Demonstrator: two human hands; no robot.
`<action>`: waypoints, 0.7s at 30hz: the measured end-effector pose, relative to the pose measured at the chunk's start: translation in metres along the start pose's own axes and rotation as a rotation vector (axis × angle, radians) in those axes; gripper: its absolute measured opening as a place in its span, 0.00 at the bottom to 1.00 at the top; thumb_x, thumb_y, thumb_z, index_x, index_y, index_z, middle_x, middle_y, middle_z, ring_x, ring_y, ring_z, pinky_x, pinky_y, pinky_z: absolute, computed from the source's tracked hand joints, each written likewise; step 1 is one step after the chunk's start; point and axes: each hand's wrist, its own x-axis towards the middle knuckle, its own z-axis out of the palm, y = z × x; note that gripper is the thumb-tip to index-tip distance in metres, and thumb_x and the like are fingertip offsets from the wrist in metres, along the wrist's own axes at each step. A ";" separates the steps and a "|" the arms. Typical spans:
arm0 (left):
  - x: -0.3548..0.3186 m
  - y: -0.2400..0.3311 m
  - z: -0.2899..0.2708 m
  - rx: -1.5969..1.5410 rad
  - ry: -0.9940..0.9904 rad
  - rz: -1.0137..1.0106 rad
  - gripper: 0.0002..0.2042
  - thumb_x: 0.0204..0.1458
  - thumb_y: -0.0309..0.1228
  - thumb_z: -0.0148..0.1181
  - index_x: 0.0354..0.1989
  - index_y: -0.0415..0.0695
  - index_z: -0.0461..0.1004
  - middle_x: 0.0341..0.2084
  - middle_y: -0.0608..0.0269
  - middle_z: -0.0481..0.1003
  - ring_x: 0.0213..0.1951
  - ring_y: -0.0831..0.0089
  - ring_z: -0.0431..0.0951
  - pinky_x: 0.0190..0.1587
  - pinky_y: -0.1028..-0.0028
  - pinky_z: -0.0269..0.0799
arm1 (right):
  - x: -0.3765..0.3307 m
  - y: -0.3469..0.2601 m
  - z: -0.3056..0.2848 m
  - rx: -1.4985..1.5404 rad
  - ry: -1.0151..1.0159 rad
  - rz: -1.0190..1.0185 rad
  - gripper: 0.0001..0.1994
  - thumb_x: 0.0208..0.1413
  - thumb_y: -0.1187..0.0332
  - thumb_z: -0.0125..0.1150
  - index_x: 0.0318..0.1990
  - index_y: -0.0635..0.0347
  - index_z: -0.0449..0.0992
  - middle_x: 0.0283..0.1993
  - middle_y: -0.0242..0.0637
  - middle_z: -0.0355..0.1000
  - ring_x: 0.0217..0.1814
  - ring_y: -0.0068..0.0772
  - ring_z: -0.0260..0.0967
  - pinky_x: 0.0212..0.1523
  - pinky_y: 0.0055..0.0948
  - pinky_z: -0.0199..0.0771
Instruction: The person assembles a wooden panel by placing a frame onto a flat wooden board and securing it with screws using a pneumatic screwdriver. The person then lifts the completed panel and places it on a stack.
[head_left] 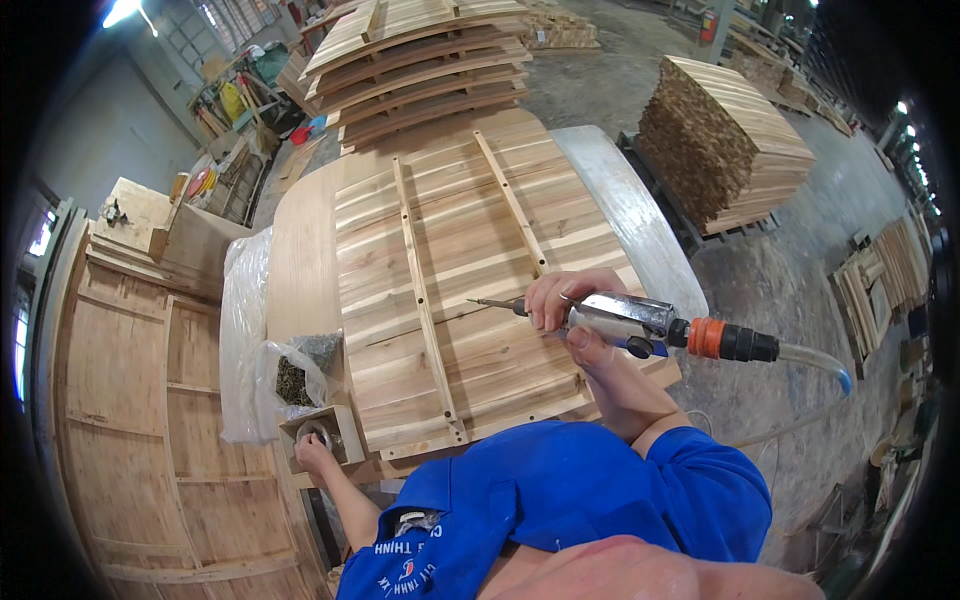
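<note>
My right hand is wrapped round a silver air screwdriver, its long thin bit pointing left over the wooden panel. An orange and black coupling joins the tool to a clear air hose. Two narrow battens with dark holes, a left batten and a right batten, lie across the panel's boards. At the near left corner, my left hand reaches into a small wooden box, fingers bunched at a round dish; what they pinch is hidden. Behind the box sits a clear plastic bag of small dark-gold pieces, probably screws.
Beyond the panel rises a stack of slatted panels. A block of stacked boards stands on a low pallet at right. Plastic wrap covers the table's left edge, beside a large wooden frame. The hose trails down at right.
</note>
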 end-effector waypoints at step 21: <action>0.012 0.029 0.034 -0.865 0.094 -0.129 0.06 0.51 0.25 0.54 0.34 0.36 0.68 0.27 0.60 0.73 0.26 0.76 0.73 0.29 0.78 0.73 | 0.013 0.029 -0.048 -0.002 0.123 0.035 0.18 0.47 0.64 0.62 0.40 0.60 0.61 0.23 0.36 0.65 0.26 0.30 0.64 0.32 0.34 0.66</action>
